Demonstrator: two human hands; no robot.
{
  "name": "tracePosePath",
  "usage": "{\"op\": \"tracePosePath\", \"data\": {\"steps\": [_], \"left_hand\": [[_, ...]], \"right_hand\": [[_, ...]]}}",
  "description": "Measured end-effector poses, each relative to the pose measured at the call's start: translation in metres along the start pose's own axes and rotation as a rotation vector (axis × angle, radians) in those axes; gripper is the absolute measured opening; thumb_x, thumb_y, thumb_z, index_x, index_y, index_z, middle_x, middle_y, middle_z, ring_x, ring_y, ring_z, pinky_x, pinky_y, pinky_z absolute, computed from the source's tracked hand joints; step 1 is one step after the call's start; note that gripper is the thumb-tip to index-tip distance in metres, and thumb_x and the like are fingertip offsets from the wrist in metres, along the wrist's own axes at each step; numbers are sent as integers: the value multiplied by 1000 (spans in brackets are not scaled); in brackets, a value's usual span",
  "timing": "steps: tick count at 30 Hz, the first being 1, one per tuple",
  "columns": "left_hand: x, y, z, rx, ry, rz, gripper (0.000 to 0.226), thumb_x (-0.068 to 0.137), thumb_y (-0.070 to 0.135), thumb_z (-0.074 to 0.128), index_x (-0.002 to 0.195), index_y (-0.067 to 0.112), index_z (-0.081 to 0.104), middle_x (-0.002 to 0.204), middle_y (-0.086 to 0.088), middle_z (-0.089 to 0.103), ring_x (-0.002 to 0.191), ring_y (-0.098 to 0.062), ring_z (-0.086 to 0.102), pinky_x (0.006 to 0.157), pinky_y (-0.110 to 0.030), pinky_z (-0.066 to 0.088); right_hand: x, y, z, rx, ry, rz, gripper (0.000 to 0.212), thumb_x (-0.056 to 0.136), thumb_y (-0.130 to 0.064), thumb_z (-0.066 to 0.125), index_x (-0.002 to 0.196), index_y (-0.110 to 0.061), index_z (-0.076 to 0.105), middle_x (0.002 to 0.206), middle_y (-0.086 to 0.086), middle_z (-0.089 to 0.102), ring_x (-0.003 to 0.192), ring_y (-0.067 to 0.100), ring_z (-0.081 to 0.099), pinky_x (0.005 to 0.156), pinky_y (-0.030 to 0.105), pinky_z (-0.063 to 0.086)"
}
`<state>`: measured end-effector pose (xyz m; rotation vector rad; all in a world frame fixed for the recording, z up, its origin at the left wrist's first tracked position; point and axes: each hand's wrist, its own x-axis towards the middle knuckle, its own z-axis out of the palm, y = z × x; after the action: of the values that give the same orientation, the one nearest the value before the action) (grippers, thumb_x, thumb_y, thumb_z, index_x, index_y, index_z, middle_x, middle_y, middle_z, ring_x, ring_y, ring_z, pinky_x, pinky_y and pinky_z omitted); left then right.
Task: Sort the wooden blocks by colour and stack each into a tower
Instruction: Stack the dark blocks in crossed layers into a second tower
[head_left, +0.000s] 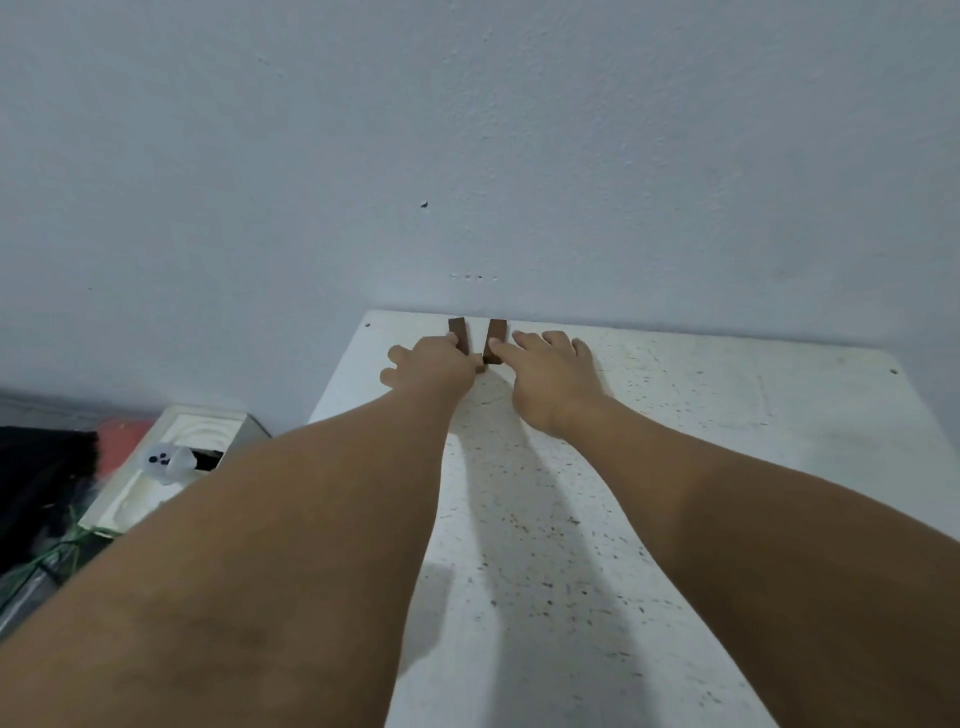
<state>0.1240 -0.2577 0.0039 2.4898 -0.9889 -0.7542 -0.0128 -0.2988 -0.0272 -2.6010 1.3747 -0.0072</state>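
Two dark brown wooden blocks, left block (459, 334) and right block (495, 341), stand upright, slightly apart, at the table's far edge.

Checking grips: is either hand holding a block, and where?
The left hand grips the left brown block low down; the right hand pinches the right brown block near its base.

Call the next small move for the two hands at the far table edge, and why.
Probably bring the left brown block across to meet the right brown block. Both are the same dark brown, stand side by side with a narrow gap near the wall, and each hand, left hand and right hand, already has fingers on one. A third small brown piece shows between the hands; what it is, I cannot tell.
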Motion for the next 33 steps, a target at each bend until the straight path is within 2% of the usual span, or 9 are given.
{"op": "tracePosePath", "data": {"steps": [6,8,11,16,20,24,27,31,33], "left_hand": [[-19,-12,15,30,-3,63,37,88,51,77,120,35,68,118,2,59,128,-25,50,109,-40,41],[-31,-18,22,63,-13,91,32,80,54,79,102,32,70,117,0,66,119,-26,57,90,-37,47],[-54,-25,35,65,-25,112,32,76,55,79,86,28,66,117,-11,67,113,-32,62,61,-30,37],[-104,-41,50,35,-54,169,46,76,56,81,116,34,73,122,-1,63,114,-29,59,81,-34,49],[-150,-56,61,11,-56,217,30,76,56,81,78,29,68,103,-3,67,109,-33,63,67,-31,42],[-196,-70,68,23,-56,290,48,81,48,80,56,21,50,70,0,45,95,-45,59,54,-30,28],[-223,-82,73,80,-56,381,33,83,44,77,64,21,63,81,-7,62,87,-31,61,56,-31,33],[-256,-99,78,152,-44,484,30,86,43,73,63,26,63,75,-1,54,85,-30,60,56,-31,30],[-268,-105,79,162,-45,498,18,83,49,75,79,31,74,82,3,59,92,-27,62,59,-31,35]], "right_hand": [[-42,7,-7,66,8,57,68,92,-2,47,146,-41,47,149,-9,51,142,26,34,121,49,20],[-59,7,-10,87,10,78,66,90,1,46,140,-42,53,141,-8,58,138,26,37,121,49,20],[-86,5,-10,101,17,110,65,89,3,45,134,-42,60,132,-7,63,134,27,41,121,49,18],[-139,3,-4,178,43,182,63,88,2,45,129,-41,63,120,-9,68,127,26,47,122,47,19],[-193,1,6,249,68,237,61,89,2,42,127,-39,65,125,-9,67,127,26,46,122,48,16],[-240,1,20,299,135,273,61,90,1,42,129,-40,65,122,-12,68,127,25,49,120,50,23],[-271,2,33,300,165,266,59,92,-5,44,133,-43,63,125,-14,67,127,24,49,116,49,29],[-310,-1,47,300,190,260,48,100,-18,45,138,-44,60,140,-13,59,132,23,46,115,46,29],[-324,0,50,362,204,264,41,102,-22,45,134,-42,64,140,-10,58,131,23,46,115,45,30]]}}
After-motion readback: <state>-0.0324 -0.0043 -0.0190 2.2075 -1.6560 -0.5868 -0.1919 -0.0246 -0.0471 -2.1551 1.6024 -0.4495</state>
